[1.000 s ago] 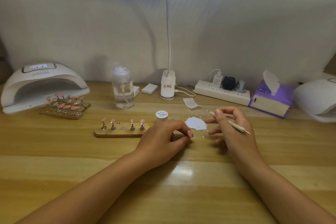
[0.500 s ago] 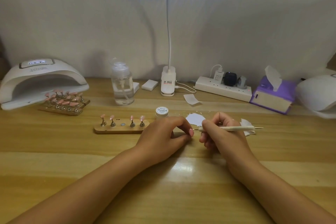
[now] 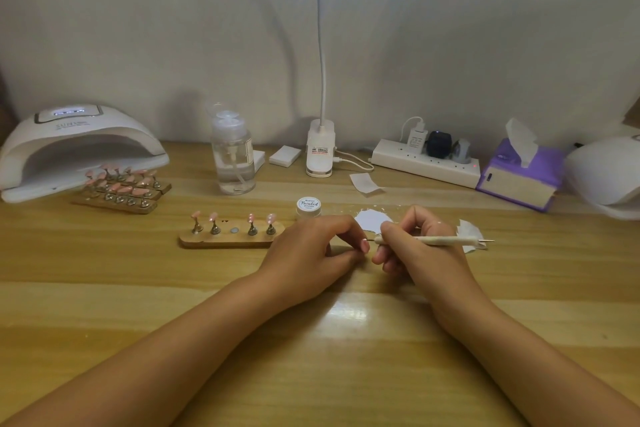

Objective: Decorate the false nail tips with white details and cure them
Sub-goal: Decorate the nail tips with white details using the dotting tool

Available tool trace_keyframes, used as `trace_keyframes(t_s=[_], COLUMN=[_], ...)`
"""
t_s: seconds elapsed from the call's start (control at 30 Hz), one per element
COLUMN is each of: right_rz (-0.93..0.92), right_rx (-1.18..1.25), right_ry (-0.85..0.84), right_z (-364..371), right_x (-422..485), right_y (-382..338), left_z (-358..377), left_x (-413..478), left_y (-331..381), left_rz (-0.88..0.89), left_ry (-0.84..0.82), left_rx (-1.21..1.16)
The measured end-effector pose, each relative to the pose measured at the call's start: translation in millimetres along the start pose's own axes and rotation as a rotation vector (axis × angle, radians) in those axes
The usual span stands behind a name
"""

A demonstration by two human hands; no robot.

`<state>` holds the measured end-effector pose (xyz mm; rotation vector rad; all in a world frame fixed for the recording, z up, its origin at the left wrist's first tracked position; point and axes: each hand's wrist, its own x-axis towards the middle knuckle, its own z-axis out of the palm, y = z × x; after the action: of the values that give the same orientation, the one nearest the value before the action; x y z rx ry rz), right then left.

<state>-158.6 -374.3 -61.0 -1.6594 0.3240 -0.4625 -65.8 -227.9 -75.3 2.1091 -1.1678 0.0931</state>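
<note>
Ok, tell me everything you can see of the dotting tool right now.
The dotting tool is a slim, pale stick, wood-like, with a thin metal pin at each end. It lies almost level above the table. The right hand pinches it near its left end, and the shaft lies across the top of that hand. Its left pin points at the pinched fingertips of the left hand; contact there is unclear. Its right pin sticks out over a white paper scrap.

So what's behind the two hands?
A small jar and white paper scrap. The left hand hides the jar's bottom; the right hand, holding a stick, covers part of the scrap.
</note>
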Motion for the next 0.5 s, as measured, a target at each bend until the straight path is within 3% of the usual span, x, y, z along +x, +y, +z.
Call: trace_keyframes(t_s=[0.5], right_rz=[-0.008], right_rx=[-0.033], right_ry=[0.004], right_z=[-0.7], right_x=[2.4], right_y=[4.8], left_z=[1.7], left_x=[0.4], left_y=[-3.6], left_rz=[-0.020], left_ry=[-0.007], left_rx=[-0.006])
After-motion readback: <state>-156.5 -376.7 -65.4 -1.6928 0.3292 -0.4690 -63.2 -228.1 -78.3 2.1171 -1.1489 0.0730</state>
